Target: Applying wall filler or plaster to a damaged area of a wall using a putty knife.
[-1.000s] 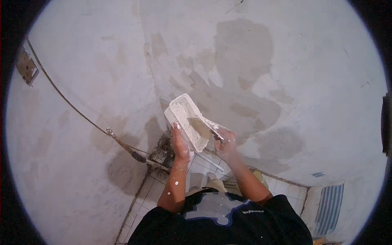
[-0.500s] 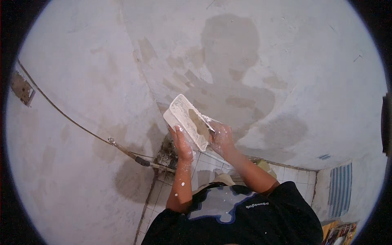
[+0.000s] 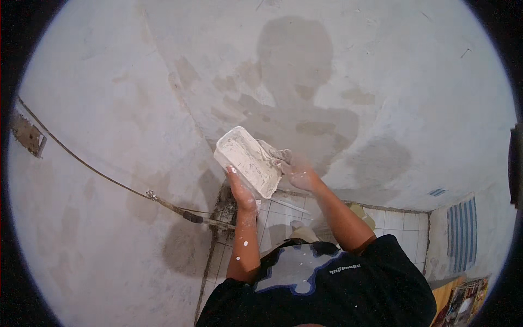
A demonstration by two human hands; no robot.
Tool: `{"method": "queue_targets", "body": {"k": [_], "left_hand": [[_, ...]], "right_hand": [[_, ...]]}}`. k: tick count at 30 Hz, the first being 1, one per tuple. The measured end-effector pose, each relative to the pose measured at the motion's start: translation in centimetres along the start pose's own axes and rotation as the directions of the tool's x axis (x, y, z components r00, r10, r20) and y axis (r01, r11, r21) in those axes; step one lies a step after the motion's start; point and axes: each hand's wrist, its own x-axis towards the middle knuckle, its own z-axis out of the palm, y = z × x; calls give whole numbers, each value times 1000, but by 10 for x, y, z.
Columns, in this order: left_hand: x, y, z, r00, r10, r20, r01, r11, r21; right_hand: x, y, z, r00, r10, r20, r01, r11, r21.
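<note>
My left hand (image 3: 242, 194) grips a white rectangular tub (image 3: 223, 157) from its near side and holds it tilted in front of the wall. Pale plaster paste (image 3: 251, 159) coats the inside of the tub. In my right hand (image 3: 304, 175), blurred by motion, is a putty knife (image 3: 277, 153) whose blade is smeared with paste. The blade is at the tub's right edge; whether it touches the rim I cannot tell. White splashes dot both my hands and my left forearm.
Ahead is a grey-white wall (image 3: 392, 103) with damp-looking patches and my shadow. A cable (image 3: 98, 166) runs along the left wall to a dark block at the corner. Below lie white floor tiles (image 3: 283, 213). A blue striped cloth (image 3: 462, 235) hangs at right.
The putty knife has lifted from inside the tub to its right edge, now carrying paste. My right hand has moved slightly right; my left hand keeps holding the tub.
</note>
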Motion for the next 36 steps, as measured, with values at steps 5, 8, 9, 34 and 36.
{"method": "queue_targets", "body": {"k": [5, 8, 9, 34, 36], "left_hand": [[-17, 24, 27, 999, 46, -22, -49, 988, -144], [-20, 21, 23, 998, 47, -30, -50, 991, -124], [-19, 18, 18, 998, 52, -26, -55, 990, -126], [-19, -9, 7, 954, -168, 247, 239, 925, -295], [-18, -12, 9, 936, -209, 283, 290, 915, -281]], "right_hand": [[-18, 29, -25, 988, -105, -112, 154, 647, 747], [-29, 25, -39, 987, 42, -158, 144, 237, 961], [-32, 20, -40, 986, 37, -163, 149, 237, 960], [-61, 4, -29, 978, -21, -209, 185, 552, 813], [-68, -2, -33, 983, -37, -180, 171, 547, 819]]}}
